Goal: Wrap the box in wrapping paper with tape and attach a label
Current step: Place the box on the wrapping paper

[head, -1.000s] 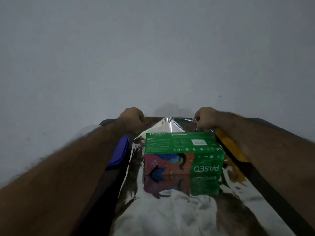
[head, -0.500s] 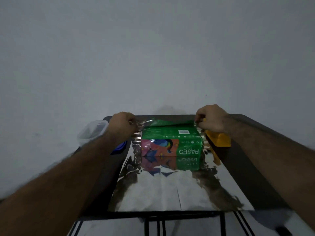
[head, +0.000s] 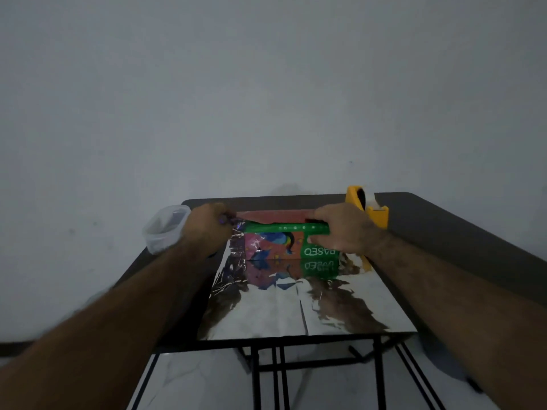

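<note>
Green cardboard tissue box w/ colourful bird print sits at far end of shiny silver wrapping sheet on dark folding table; right hand grips box's right end, fingers curled round it. Left hand pinches crinkled foil edge beside box's left end; clear plastic tub just left of that wrist, yellow tape dispenser behind right hand.

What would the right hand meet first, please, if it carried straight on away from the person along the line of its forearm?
Probably the far flap of the silver wrapping paper standing behind the box that the right hand grips; past that, bare table and the wall. The yellow tape dispenser seems just right of that line, though depth is unclear.
</note>
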